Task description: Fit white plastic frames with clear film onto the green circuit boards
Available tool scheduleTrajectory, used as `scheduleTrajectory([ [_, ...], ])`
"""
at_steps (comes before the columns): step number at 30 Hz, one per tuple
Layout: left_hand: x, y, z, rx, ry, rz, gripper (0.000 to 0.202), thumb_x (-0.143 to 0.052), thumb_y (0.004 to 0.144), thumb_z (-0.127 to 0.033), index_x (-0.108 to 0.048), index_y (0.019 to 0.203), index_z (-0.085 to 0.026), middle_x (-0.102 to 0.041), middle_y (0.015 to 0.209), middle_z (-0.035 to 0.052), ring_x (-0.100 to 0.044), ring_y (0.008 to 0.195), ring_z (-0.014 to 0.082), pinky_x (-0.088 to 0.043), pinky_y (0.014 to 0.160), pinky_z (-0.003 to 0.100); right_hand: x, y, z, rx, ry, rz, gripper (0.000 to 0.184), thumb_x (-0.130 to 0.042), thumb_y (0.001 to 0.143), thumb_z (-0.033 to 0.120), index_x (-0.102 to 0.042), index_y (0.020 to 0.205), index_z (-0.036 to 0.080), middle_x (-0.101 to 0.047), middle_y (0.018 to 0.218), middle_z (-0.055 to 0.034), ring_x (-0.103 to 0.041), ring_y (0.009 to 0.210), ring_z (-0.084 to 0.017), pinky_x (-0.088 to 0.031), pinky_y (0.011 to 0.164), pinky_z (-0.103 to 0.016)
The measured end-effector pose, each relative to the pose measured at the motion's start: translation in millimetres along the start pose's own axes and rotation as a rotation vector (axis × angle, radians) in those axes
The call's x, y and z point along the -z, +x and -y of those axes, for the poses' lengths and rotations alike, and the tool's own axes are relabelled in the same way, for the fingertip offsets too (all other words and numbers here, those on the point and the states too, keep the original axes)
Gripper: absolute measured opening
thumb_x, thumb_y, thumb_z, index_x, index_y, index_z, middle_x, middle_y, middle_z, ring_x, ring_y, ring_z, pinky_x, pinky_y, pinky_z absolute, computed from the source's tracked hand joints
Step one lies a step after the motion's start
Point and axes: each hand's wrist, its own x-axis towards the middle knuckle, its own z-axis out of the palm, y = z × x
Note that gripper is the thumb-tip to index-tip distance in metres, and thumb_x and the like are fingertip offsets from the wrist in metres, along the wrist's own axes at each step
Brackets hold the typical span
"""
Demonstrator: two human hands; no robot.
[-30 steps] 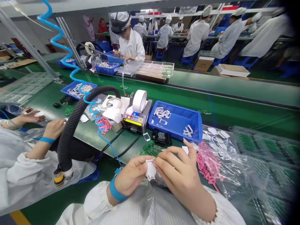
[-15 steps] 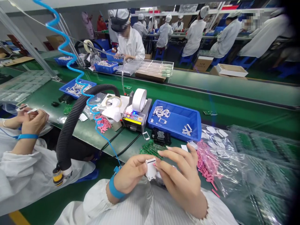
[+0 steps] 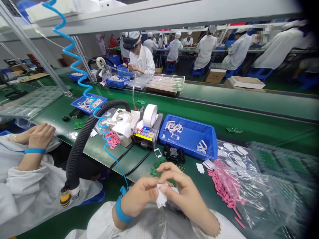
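Close to my body, a small white rectangular plastic part [image 3: 161, 198] is held upright between both hands. My left hand [image 3: 136, 197], with a blue wrist strap, pinches its left side between thumb and fingers. On the other side my right hand [image 3: 186, 191] presses its thumb against the part's upper right, with the index finger curled behind. The fingers cover the part's top edge. Just beyond my hands lie green circuit boards [image 3: 155, 170], partly hidden by my right hand, a cluster of black parts [image 3: 173, 154] and one white frame [image 3: 158, 152].
A blue bin [image 3: 188, 151] holds white frames. Left of it stands a tape dispenser [image 3: 147, 132] with a white roll. Pink strips [image 3: 221, 186] and plastic bags [image 3: 264, 196] lie at right. A black hose [image 3: 82, 146] arches at left, near a co-worker's hands [image 3: 37, 136].
My right hand's fingers have curled in and its thumb now presses on the white part, covering its dark-lined top. The camera has tilted up slightly, so the bench sits lower.
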Motion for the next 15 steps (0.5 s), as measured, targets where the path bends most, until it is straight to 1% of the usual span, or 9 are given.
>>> scheduleTrajectory([
  [1,1.9,-0.9,-0.8,0.018,0.022,0.001,0.043,-0.067,0.071,-0.05,-0.073,0.094,-0.015,-0.064,0.079,0.006,-0.054,0.074,0.0159,-0.039,0.072,0.028,-0.5,1.4,-3.4,-0.115,0.138,0.074,0.013,-0.062,0.081,0.034,-0.065,0.079,0.022,-0.062,0.096,-0.0059,-0.061,0.091,-0.019,-0.048,0.078,-0.033],
  [2,3.5,-1.8,-1.6,0.036,0.037,0.002,0.041,-0.067,0.071,-0.049,-0.074,0.091,-0.014,-0.064,0.078,0.0058,-0.054,0.072,0.0151,-0.039,0.071,0.027,-1.1,2.6,-6.5,-0.201,0.241,0.133,0.018,-0.063,0.08,0.038,-0.064,0.077,0.02,-0.063,0.095,-0.0062,-0.061,0.09,-0.019,-0.049,0.078,-0.033],
  [3,4.9,-2.7,-2.4,0.05,0.045,0.01,0.04,-0.068,0.07,-0.049,-0.074,0.087,-0.013,-0.063,0.076,0.0055,-0.053,0.07,0.0141,-0.039,0.069,0.026,-1.7,3.4,-9.2,-0.245,0.308,0.177,0.021,-0.064,0.079,0.04,-0.064,0.076,0.02,-0.063,0.094,-0.0057,-0.061,0.089,-0.018,-0.048,0.08,-0.033],
  [4,5.9,-3.5,-2.9,0.061,0.043,0.02,0.041,-0.068,0.07,-0.05,-0.074,0.082,-0.012,-0.062,0.073,0.0053,-0.052,0.067,0.0132,-0.038,0.067,0.025,-2.1,3.9,-11.3,-0.253,0.348,0.2,0.023,-0.066,0.078,0.042,-0.065,0.075,0.02,-0.064,0.092,-0.0049,-0.061,0.088,-0.018,-0.047,0.081,-0.033],
  [6,6.8,-4.7,-3.1,0.09,-0.005,0.032,0.045,-0.067,0.068,-0.055,-0.074,0.075,-0.01,-0.06,0.068,0.0053,-0.05,0.061,0.0115,-0.037,0.061,0.024,-2.0,3.9,-13.8,-0.213,0.384,0.207,0.024,-0.067,0.077,0.045,-0.068,0.08,0.021,-0.064,0.092,-0.0042,-0.06,0.087,-0.017,-0.046,0.083,-0.032],
  [9,5.9,-4.6,-1.8,0.137,-0.136,0.047,0.051,-0.067,0.065,-0.059,-0.073,0.07,-0.008,-0.061,0.067,0.0071,-0.051,0.059,0.0116,-0.037,0.058,0.024,2.9,3.2,-13.0,-0.113,0.395,0.241,0.032,-0.062,0.08,0.049,-0.069,0.099,0.024,-0.065,0.099,-0.0056,-0.059,0.094,-0.018,-0.046,0.084,-0.033],
  [11,4.5,-3.4,-1.3,0.151,-0.214,0.055,0.051,-0.07,0.063,-0.057,-0.073,0.077,-0.008,-0.063,0.068,0.0077,-0.053,0.059,0.0118,-0.039,0.058,0.023,8.4,3.4,-11.0,-0.073,0.35,0.3,0.037,-0.059,0.082,0.05,-0.068,0.107,0.025,-0.063,0.107,-0.0071,-0.058,0.099,-0.019,-0.045,0.086,-0.035],
  [13,3.2,-1.6,-1.6,0.163,-0.268,0.068,0.052,-0.072,0.063,-0.053,-0.072,0.09,-0.009,-0.066,0.068,0.0074,-0.056,0.059,0.0121,-0.042,0.06,0.024,13.2,4.3,-9.9,-0.048,0.262,0.342,0.038,-0.058,0.082,0.049,-0.066,0.112,0.026,-0.061,0.112,-0.0081,-0.057,0.102,-0.02,-0.044,0.088,-0.036],
  [15,2.3,0.2,-2.7,0.185,-0.299,0.091,0.056,-0.072,0.064,-0.052,-0.07,0.099,-0.01,-0.067,0.067,0.0073,-0.06,0.06,0.0142,-0.046,0.064,0.028,15.3,5.5,-10.8,-0.001,0.177,0.341,0.037,-0.059,0.082,0.048,-0.066,0.111,0.026,-0.06,0.111,-0.008,-0.056,0.101,-0.019,-0.043,0.088,-0.036],
])
